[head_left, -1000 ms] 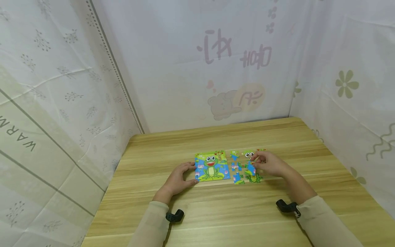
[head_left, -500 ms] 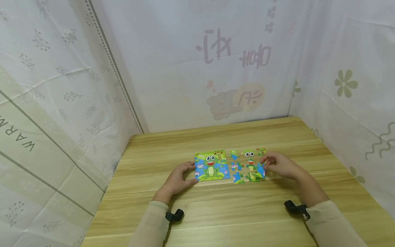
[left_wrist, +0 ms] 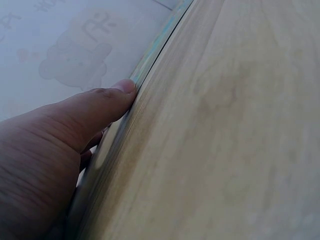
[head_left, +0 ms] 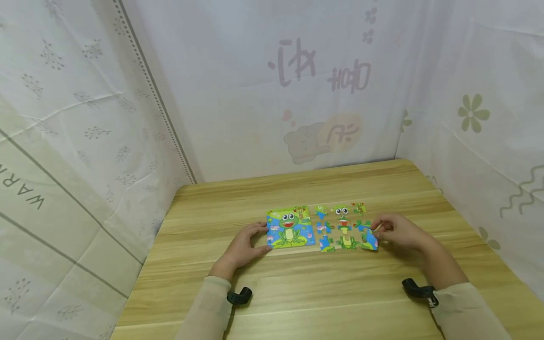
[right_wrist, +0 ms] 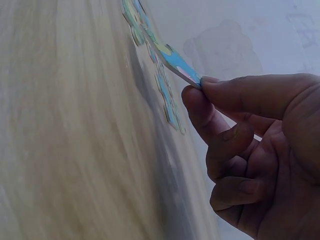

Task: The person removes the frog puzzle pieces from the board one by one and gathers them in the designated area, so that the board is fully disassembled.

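Observation:
A square frog picture board point(head_left: 290, 227) lies flat left of centre on the table in the head view. Along its left edge rests my left hand point(head_left: 243, 248), thumb and fingers spread apart and touching the side; in the left wrist view the thumb point(left_wrist: 107, 102) meets the board's edge. Between thumb and forefinger my right hand point(head_left: 399, 231) pinches a blue and green puzzle piece point(head_left: 370, 239). That piece is tilted above the table in the right wrist view, its held corner raised. Beside the board, several loose frog puzzle pieces point(head_left: 347, 242) lie in spaced rows.
The wooden table point(head_left: 297, 293) has patterned cloth point(head_left: 238, 94) hanging behind it and at both sides. Black wrist cameras point(head_left: 240, 296) sit on both sleeves. Gaps separate the loose pieces, with one at the upper right point(head_left: 359, 208).
My right hand has carried the pinched piece rightward, from over the middle column to the lower right of the loose pieces. My left hand stays at the board. The head view has shifted slightly.

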A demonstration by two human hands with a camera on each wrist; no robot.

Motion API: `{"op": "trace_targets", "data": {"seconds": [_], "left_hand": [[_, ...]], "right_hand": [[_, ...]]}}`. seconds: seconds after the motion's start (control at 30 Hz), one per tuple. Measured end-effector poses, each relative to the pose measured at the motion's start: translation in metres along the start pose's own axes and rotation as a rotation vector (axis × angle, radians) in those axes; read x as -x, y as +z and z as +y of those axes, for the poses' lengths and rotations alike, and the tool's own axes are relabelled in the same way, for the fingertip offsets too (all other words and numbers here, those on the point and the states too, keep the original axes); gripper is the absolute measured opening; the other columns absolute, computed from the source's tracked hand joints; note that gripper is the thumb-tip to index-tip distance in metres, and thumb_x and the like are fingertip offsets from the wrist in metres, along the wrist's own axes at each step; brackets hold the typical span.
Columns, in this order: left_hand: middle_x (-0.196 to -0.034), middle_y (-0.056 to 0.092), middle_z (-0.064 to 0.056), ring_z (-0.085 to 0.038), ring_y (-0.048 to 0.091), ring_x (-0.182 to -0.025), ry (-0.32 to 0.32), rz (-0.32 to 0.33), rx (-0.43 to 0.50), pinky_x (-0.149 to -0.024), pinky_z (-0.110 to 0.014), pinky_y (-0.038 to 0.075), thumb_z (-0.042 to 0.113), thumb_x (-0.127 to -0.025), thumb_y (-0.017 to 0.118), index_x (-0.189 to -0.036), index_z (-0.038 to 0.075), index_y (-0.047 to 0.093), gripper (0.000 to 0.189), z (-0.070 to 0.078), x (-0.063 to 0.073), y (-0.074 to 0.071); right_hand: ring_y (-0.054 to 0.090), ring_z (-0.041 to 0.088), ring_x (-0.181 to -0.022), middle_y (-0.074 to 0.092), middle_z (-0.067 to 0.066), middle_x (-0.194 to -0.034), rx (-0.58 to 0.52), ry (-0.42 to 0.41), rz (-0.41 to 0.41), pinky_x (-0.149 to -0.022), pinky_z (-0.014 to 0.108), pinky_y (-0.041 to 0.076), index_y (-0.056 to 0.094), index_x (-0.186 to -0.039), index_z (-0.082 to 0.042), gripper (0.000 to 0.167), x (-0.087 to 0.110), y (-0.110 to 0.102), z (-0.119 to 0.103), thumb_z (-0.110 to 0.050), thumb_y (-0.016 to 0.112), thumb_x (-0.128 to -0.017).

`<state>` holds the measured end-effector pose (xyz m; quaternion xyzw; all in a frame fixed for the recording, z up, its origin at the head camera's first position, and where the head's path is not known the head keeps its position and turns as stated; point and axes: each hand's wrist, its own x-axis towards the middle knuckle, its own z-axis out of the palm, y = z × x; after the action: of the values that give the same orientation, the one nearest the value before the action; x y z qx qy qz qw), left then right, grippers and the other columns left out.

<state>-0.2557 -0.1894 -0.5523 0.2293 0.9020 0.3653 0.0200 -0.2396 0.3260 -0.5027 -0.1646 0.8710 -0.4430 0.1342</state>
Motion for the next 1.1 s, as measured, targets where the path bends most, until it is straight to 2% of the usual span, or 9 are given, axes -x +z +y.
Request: {"op": "trace_targets", "data": {"seconds": [0.3,0.5,0.87,1.1], "left_hand": [[-0.160,0.047,0.005,-0.024,0.037,-0.151,-0.010,0.002,-0.011,-0.124,-0.050,0.031,0.041,-0.090,0.085,-0.143,0.019,0.064,0.061,-0.002,-0.002,0.001],[-0.160,0.047,0.003,-0.024,0.037,-0.151,-0.009,-0.003,-0.002,-0.124,-0.051,0.030,0.039,-0.090,0.085,-0.143,0.018,0.064,0.061,-0.001,-0.002,0.000],[-0.159,0.049,0.001,-0.027,0.038,-0.151,0.014,0.006,0.007,-0.124,-0.054,0.031,0.040,-0.090,0.085,-0.143,0.016,0.064,0.062,-0.002,0.000,0.001],[-0.159,0.049,0.000,-0.028,0.039,-0.150,0.022,0.010,0.012,-0.123,-0.053,0.032,0.039,-0.089,0.086,-0.142,0.014,0.064,0.062,-0.001,0.000,0.000]], "right_hand": [[0.061,0.020,-0.072,0.068,0.013,-0.087,-0.034,0.004,-0.034,-0.061,0.028,0.053,0.070,-0.114,0.000,0.016,0.005,-0.004,0.008,-0.001,0.068,-0.099],[0.066,0.019,-0.081,0.072,0.011,-0.093,-0.027,0.018,-0.053,-0.066,0.028,0.056,0.069,-0.115,0.002,0.016,0.003,-0.003,0.015,-0.001,0.067,-0.100],[0.058,0.017,-0.084,0.071,0.007,-0.095,0.023,0.063,0.022,-0.069,0.026,0.052,0.075,-0.104,-0.003,0.009,0.005,0.005,0.011,-0.011,0.070,-0.101],[0.056,0.018,-0.084,0.070,0.007,-0.095,0.036,0.064,0.039,-0.068,0.026,0.050,0.076,-0.101,-0.005,0.008,0.003,0.006,0.014,-0.009,0.069,-0.102]]}}
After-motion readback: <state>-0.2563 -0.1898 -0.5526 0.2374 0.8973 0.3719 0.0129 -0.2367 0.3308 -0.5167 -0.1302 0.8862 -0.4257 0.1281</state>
